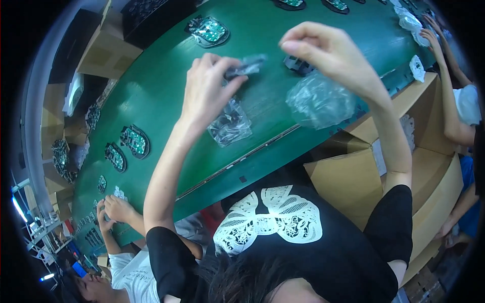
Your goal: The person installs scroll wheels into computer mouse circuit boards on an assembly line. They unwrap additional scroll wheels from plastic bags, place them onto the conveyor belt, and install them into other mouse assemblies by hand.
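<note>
Near the front edge of the green bench point(166, 81), a loose, puffed clump of clear plastic bags point(321, 101) is heaped, and to its left a flat clear bag with dark contents point(230, 123) is laid. Farther in, a small dark piece in crinkled clear plastic point(247, 66) is held above the bench by the left hand point(207, 83), thumb and fingers closed about one end; its detail is lost in blur. The right hand point(331, 48) is raised over a dark angular part point(298, 64) just beyond the clump — its thumb and forefinger are drawn close together, and whether any film is pinched there cannot be told. The small piece is best gripped by its firm body rather than by slippery film, and the plastic is best separated one layer at a time.

Against the front edge, toward the right, an open brown cardboard box point(348, 177) is placed. Toward the left end, black oval housings with green circuit boards point(135, 141) are spread out, and the front edge there is occupied by a co-worker's hands point(117, 208). Another co-worker's hands point(433, 38) are seen toward the right end, beside crumpled whitish plastic point(408, 21). Beyond the far edge, brown cartons point(108, 55) and black bins point(146, 20) are stacked — the room's rim is dim.
</note>
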The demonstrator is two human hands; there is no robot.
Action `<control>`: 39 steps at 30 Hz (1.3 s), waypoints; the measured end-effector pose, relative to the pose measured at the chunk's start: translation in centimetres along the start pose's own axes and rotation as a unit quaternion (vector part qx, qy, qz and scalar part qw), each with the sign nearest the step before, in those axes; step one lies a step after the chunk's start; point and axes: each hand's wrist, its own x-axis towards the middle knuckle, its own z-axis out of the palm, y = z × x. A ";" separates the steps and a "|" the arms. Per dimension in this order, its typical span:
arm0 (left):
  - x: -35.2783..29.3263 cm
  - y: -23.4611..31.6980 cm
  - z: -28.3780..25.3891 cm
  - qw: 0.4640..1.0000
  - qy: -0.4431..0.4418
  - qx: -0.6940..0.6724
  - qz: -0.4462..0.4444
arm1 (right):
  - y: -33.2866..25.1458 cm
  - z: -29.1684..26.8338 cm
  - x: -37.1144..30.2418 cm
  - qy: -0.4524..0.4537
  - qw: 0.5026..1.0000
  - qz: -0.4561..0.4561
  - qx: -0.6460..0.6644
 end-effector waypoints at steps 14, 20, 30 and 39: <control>3.4 7.0 -1.1 0.937 0.161 -0.310 0.023 | 0.4 0.0 0.5 0.054 0.904 0.132 0.403; 2.1 7.8 -0.2 0.941 0.157 -0.284 0.096 | 0.2 -0.9 0.3 -0.022 0.881 0.177 0.438; 5.0 6.5 -2.2 0.861 0.072 -0.497 -0.077 | -1.9 0.4 0.5 0.057 0.995 -0.070 -0.050; 4.6 6.4 -3.5 0.739 0.090 -0.656 -0.128 | -0.3 -1.1 -1.3 0.050 0.997 0.017 0.060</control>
